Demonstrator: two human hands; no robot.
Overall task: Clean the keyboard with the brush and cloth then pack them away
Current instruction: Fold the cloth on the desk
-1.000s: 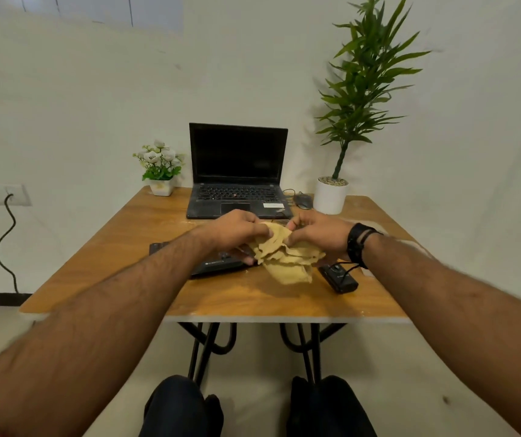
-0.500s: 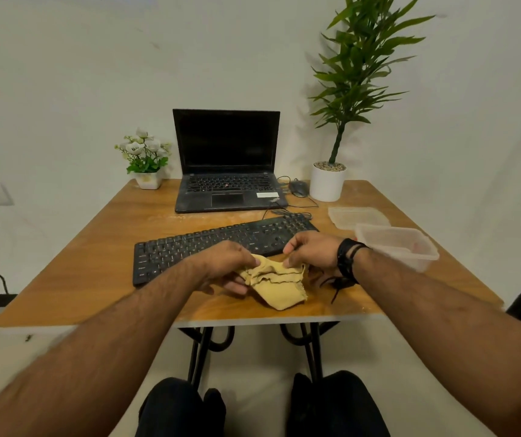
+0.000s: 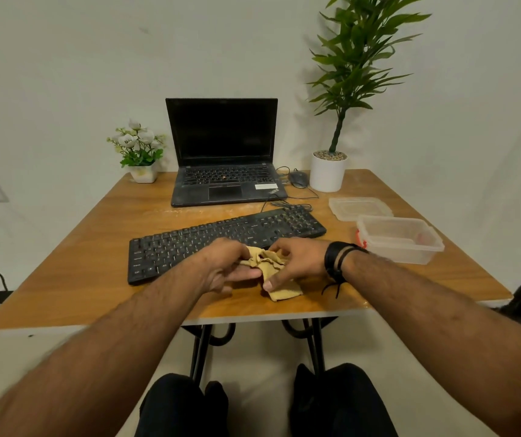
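My left hand (image 3: 221, 268) and right hand (image 3: 297, 263) both grip the crumpled tan cloth (image 3: 273, 274) just before the keyboard (image 3: 221, 238) on the counter (image 3: 95, 272).

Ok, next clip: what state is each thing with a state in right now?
Tan crumpled cloth: bunched, gripped by left hand and right hand.
Black laptop: open, screen dark.
Clear plastic container: uncovered.
Clear plastic lid: off, flat on wooden table.

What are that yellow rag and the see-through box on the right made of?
The crumpled tan-yellow cloth looks like soft woven or microfibre fabric: it folds and wrinkles, matte. The clear rectangular container seems thin plastic: translucent, slightly glossy, with a moulded rim.
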